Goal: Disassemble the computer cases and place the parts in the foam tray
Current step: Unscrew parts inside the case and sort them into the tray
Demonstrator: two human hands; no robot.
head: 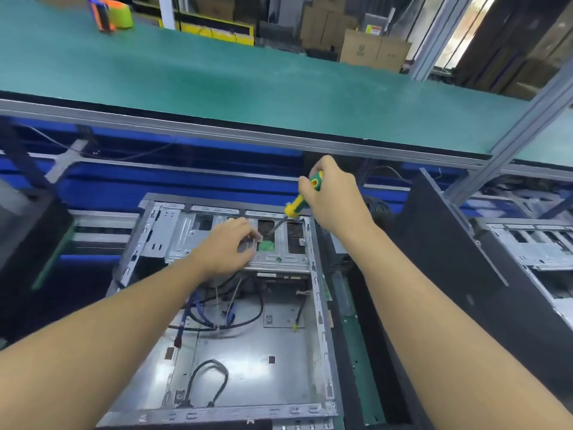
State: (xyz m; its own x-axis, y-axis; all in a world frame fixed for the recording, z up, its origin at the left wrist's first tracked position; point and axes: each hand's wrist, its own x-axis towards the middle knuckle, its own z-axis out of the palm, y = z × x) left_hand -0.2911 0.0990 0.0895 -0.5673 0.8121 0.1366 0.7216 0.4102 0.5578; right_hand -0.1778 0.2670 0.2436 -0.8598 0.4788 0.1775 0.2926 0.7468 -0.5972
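Observation:
An open grey metal computer case lies on its side in front of me, with loose black and blue cables inside. My right hand grips a green and yellow screwdriver; its shaft slants down-left to the drive cage at the case's far end. My left hand rests on that cage with its fingers curled at the metal right by the screwdriver tip. Whether they pinch anything is hidden.
A green-topped shelf runs above the work area, with an orange and yellow tape dispenser at its far left. A black side panel leans to the right, and a second open case lies further right. Cardboard boxes stand in the background.

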